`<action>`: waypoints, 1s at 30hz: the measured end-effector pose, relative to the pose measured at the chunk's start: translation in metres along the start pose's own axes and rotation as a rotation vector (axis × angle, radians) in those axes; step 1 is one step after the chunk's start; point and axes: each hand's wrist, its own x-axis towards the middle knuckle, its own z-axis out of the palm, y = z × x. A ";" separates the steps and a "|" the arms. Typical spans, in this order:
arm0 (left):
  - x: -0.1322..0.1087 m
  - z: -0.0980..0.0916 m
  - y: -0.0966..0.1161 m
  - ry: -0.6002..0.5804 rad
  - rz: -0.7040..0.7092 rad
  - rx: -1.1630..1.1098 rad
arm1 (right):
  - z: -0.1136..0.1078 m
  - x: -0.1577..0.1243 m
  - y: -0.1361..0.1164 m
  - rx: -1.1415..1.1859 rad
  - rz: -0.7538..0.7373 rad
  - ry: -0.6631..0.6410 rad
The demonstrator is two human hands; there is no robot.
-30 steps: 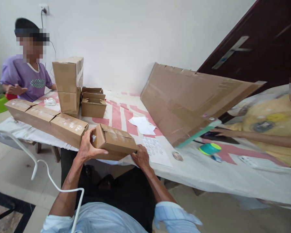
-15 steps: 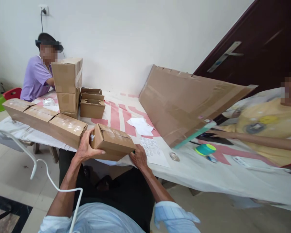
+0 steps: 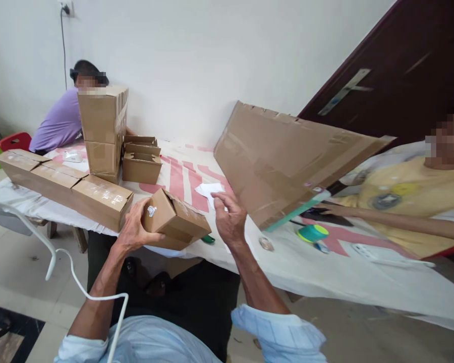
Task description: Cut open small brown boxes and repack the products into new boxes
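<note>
My left hand [image 3: 133, 228] grips the left end of a closed cardboard box [image 3: 183, 222], thumb along its near side. The box is tilted at the table's front edge and has a small whitish sticker [image 3: 152, 211] on its end. My right hand [image 3: 230, 217] is raised, apart from the box, its fingers half bent with nothing visible in them. Behind its fingertips lie white papers [image 3: 206, 189]. It hides most of a printed sheet beneath. A small dark green object [image 3: 208, 240] sits by the box's right end.
A row of closed boxes [image 3: 98, 195] runs left along the table [image 3: 298, 272]. Behind are stacked boxes [image 3: 100, 118] and open boxes [image 3: 142, 169]. A large cardboard panel [image 3: 280, 156] leans at the back. Right are a tape roll [image 3: 266, 244] and a green-yellow cup-like object [image 3: 312, 233]. Two people sit nearby.
My right hand has left the box's right end and risen over the sheet, uncovering the green object. My left hand still holds the box, which has turned slightly. The person in purple leans lower.
</note>
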 end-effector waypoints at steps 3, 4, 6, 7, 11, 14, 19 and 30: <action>0.002 0.007 0.012 0.029 -0.042 0.026 | -0.002 0.017 -0.057 0.006 -0.284 -0.207; 0.003 0.009 0.015 0.032 -0.048 0.030 | 0.000 0.020 -0.074 -0.008 -0.380 -0.290; 0.003 0.012 0.021 0.033 -0.055 0.030 | 0.007 0.026 -0.098 -0.086 -0.540 -0.448; 0.004 0.013 0.023 0.034 -0.056 0.027 | 0.011 0.028 -0.107 -0.147 -0.600 -0.523; 0.005 0.017 0.031 0.048 -0.057 0.023 | 0.023 0.040 -0.122 -0.441 -0.733 -0.759; 0.006 0.020 0.035 0.055 -0.051 0.023 | 0.025 0.046 -0.128 -0.571 -0.754 -0.827; 0.006 0.025 0.035 0.066 -0.024 0.016 | 0.025 0.045 -0.131 -0.610 -0.774 -0.862; 0.007 0.025 0.042 0.060 -0.027 0.016 | 0.030 0.051 -0.122 -0.561 -0.793 -0.867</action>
